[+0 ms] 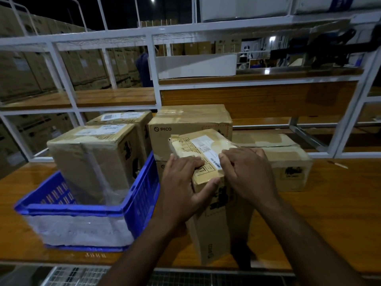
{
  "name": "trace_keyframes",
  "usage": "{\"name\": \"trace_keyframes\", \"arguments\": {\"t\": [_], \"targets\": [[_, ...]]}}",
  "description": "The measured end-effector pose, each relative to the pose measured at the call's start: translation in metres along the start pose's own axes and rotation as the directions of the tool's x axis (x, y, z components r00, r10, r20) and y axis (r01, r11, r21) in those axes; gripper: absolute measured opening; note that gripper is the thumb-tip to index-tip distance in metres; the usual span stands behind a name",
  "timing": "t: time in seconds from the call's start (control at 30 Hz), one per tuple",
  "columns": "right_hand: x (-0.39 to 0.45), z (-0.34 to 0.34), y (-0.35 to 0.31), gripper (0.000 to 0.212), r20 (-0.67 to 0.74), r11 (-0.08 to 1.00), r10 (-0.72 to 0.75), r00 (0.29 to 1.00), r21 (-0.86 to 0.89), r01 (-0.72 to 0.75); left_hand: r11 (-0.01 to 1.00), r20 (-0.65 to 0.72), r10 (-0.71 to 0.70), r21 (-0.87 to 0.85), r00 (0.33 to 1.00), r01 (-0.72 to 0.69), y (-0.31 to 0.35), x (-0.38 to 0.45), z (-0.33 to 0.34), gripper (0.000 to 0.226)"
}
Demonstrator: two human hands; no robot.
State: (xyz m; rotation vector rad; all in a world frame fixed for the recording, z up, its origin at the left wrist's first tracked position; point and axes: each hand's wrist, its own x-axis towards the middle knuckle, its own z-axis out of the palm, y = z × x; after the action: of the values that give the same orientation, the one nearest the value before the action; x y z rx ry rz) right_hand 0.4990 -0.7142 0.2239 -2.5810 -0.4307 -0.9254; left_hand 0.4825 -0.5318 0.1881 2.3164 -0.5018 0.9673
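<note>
Tall box (214,223) stands on end at the near edge of the counter (329,203), tilted slightly away from the camera, with both hands on its top end.

Left hand (185,182) clamps the near-left top corner, with its fingers flat across the top face and its thumb pressed on the front side. Right hand (247,172) sits on the top right, fingers curled with the tips on the shipping label (204,147). Its thumb is hidden, so I can't tell how far it wraps round the far side.

Around it:
- Blue crate (72,209) is just left of the tall box, on the same counter. It has clear plastic film over its near wall.
- Front carton (92,162) stands upright inside the crate and pokes well above the rim. The rear carton (123,118) is right behind it, and both have white labels on top.
- PICO box (189,129) is directly behind the tall box, stacked on another carton that is mostly hidden.
- Low carton (288,162) lies flat to the right, with its taped flaps up.
- White shelf frame (154,69) with wooden boards runs behind everything — a long white box (195,65) lies on the middle board.

The background is dark, with stacked cartons visible through the frame.
</note>
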Motion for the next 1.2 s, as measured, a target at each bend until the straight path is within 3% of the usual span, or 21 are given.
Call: {"name": "trace_keyframes", "arguments": {"t": [0.3,0.43,0.57,0.63,0.7,0.77,0.87,0.93,1.03,1.2], "targets": [[-0.003,0.002,0.002,0.050,0.017,0.999,0.026,1.000,0.038,-0.026,0.999,0.019,-0.011,-0.047,1.000,0.012,-0.002,-0.004,0.001,0.066],[-0.008,0.010,0.007,0.055,-0.031,0.996,0.029,0.999,0.085,-0.026,0.988,0.015,-0.043,-0.145,0.999,0.045,-0.003,-0.008,0.004,0.068],[-0.040,0.028,0.018,0.059,-0.204,0.914,0.237,0.950,0.378,-0.148,0.937,-0.054,-0.118,-0.337,0.992,0.093,0.000,-0.031,0.012,0.075],[-0.064,0.038,0.022,0.069,-0.149,0.799,0.388,0.910,0.547,-0.250,0.895,-0.050,-0.214,-0.411,0.976,0.175,0.002,-0.047,0.020,0.077],[-0.089,0.051,0.029,0.073,0.010,0.684,0.477,0.879,0.623,-0.379,0.807,0.027,-0.383,-0.477,0.923,0.348,0.002,-0.068,0.031,0.075],[-0.110,0.063,0.039,0.069,0.202,0.619,0.500,0.842,0.597,-0.510,0.636,0.187,-0.517,-0.569,0.836,0.520,-0.001,-0.091,0.045,0.064],[-0.133,0.076,0.052,0.052,0.440,0.589,0.475,0.762,0.485,-0.647,0.505,0.375,-0.554,-0.558,0.743,0.659,-0.002,-0.120,0.063,0.045],[-0.143,0.078,0.056,0.051,0.517,0.619,0.444,0.732,0.414,-0.668,0.448,0.446,-0.552,-0.554,0.705,0.702,0.003,-0.131,0.065,0.039],[-0.150,0.077,0.054,0.051,0.505,0.646,0.459,0.731,0.375,-0.665,0.403,0.491,-0.574,-0.528,0.655,0.748,0.013,-0.137,0.060,0.034],[-0.152,0.066,0.047,0.052,0.281,0.762,0.388,0.878,0.437,-0.477,0.319,0.453,-0.668,-0.542,0.590,0.777,0.029,-0.139,0.045,0.039]]}}
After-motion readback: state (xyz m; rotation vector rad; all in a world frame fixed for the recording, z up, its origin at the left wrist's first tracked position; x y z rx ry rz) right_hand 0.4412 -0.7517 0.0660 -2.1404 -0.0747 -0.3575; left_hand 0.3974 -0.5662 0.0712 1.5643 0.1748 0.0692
